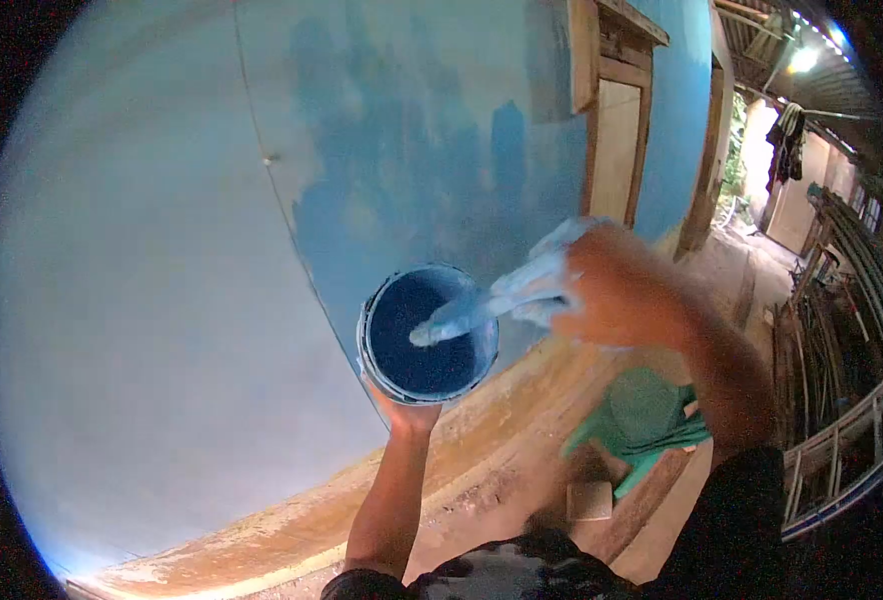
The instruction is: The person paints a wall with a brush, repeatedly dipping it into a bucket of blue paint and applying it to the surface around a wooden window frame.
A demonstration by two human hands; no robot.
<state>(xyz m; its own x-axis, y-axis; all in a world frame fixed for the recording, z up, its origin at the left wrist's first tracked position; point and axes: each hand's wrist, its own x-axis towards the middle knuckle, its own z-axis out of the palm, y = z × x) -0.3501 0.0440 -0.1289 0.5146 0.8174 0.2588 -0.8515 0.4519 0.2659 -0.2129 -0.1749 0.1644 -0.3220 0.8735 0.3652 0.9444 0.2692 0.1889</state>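
Observation:
My left hand (407, 412) holds a round paint can (428, 335) from below, raised in front of a wall; the can holds dark blue paint. My right hand (602, 290), smeared with pale paint, grips a paintbrush (467, 312) whose tip dips into the can's open top. The brush handle is coated in light blue paint.
The wall (162, 250) ahead is pale on the left and freshly blue (422, 160) on the right. A wooden door frame (617, 130) stands at the right. A green plastic chair (642, 415) and a wood block (590, 500) sit on the dirt floor. Stacked timber (842, 320) lines the far right.

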